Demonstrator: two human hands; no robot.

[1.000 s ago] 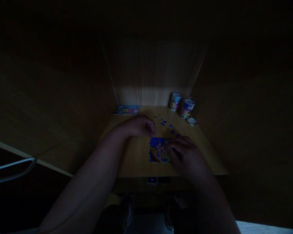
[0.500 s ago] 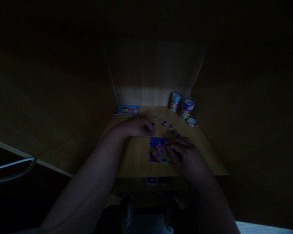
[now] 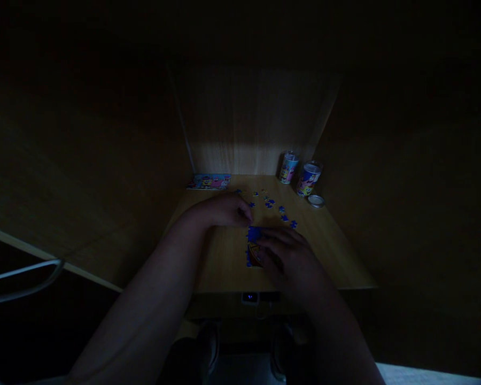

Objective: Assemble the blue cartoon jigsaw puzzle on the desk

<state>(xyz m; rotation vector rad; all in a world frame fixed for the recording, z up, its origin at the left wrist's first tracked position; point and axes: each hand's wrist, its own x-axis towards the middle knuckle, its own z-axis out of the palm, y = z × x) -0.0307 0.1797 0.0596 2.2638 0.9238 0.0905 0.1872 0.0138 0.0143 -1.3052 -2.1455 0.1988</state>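
Note:
A partly joined jigsaw puzzle (image 3: 255,233), mostly blue with a brown and yellow patch, lies flat near the table's front. My right hand (image 3: 288,254) covers its right portion, fingers bent and closed down against the picture; whatever is under the fingertips is hidden. At the puzzle's upper left corner, my left hand (image 3: 230,209) rests with curled fingers, thumb and forefinger close together. Dim light hides whether they pinch a piece. Several loose puzzle pieces (image 3: 269,203) are scattered beyond both hands, including a blue piece (image 3: 294,224) just past my right hand.
Two cartoon-printed cans, one light blue (image 3: 288,168) and one dark blue (image 3: 308,180), stand at the back right. A round lid (image 3: 316,201) lies before them. A long picture strip (image 3: 209,182) lies back left. Wooden panels (image 3: 250,123) enclose the table.
My right hand has slid left across the puzzle, covering more of it. My left hand stays at the upper left corner with its fingertips slightly lower.

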